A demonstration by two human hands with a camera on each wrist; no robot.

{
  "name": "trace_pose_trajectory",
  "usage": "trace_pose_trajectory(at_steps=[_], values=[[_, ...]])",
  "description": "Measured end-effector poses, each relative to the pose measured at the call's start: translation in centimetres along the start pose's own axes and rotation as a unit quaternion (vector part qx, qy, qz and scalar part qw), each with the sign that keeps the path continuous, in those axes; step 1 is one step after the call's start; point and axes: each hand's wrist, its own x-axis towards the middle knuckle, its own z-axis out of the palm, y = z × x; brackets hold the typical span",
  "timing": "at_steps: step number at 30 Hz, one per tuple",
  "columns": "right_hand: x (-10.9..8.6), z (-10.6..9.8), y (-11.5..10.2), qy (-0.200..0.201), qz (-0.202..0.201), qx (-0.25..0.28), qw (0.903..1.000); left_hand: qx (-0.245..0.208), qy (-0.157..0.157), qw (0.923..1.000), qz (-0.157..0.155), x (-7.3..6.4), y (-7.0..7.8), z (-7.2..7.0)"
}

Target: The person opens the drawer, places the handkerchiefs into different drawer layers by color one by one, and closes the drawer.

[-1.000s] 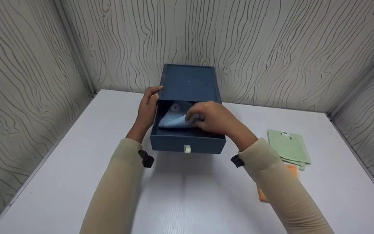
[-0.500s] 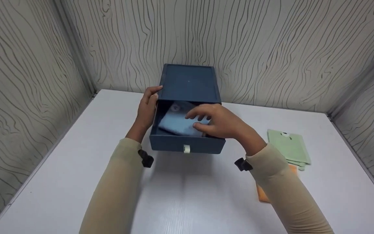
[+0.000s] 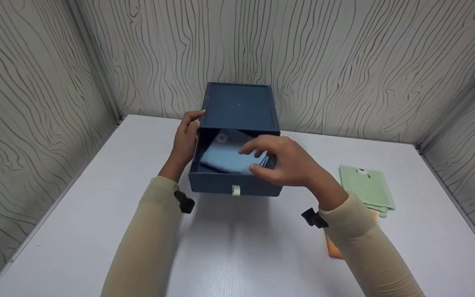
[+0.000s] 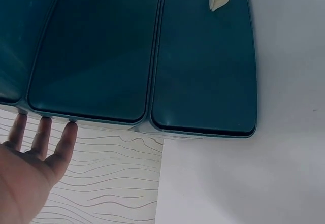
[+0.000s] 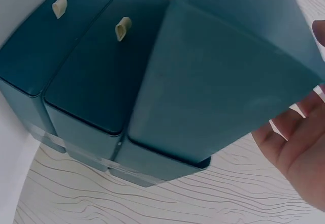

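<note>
A dark blue drawer unit (image 3: 239, 105) stands at the back of the table with its top drawer (image 3: 215, 182) pulled out. Inside lies a folded light blue cloth (image 3: 225, 154) bearing a round patch. My left hand (image 3: 185, 138) rests on the unit's left side; its fingertips touch the edge in the left wrist view. Over the drawer's right front corner is my right hand (image 3: 291, 161), fingers loosely bent and thumb apart, with nothing between them. In the right wrist view the right hand's fingers (image 5: 284, 132) show beside the pulled-out drawer.
A folded green cloth (image 3: 367, 187) with an eye-like patch lies on the white table (image 3: 76, 206) to the right. An orange cloth (image 3: 333, 248) is partly hidden under my right forearm. Two shut lower drawers (image 4: 203, 66) sit below. Patterned wall panels (image 3: 237, 41) enclose the table.
My right hand has let go of the blue cloth, spread its fingers and drawn back toward the right and front. The cloth lies flatter in the drawer. My left hand stays at the unit's side.
</note>
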Motion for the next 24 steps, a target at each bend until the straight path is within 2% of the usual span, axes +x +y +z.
trace_pose_trajectory(at_steps=[5, 9, 17, 20, 24], values=[[-0.6, -0.1, -1.0, 0.013, -0.02, 0.013, 0.9996, 0.007, 0.011, 0.9999, -0.004, -0.1, 0.1, 0.0], [-1.1, 0.0, -1.5, 0.026, -0.039, 0.028, 0.9985, 0.009, 0.018, 0.9998, 0.006, -0.1, 0.1, 0.2], [-2.1, 0.3, -2.7, 0.074, -0.066, 0.046, 0.994, 0.004, 0.012, 0.9997, 0.022, -0.1, -0.1, 0.0], [-2.6, 0.6, -3.3, 0.095, -0.062, 0.044, 0.9926, -0.006, 0.006, 0.9999, 0.007, 0.1, 0.0, -0.2], [-3.3, 1.3, -4.0, 0.103, -0.043, 0.059, 0.9921, 0.0, -0.017, 0.9993, -0.034, 0.4, 0.3, -0.4]])
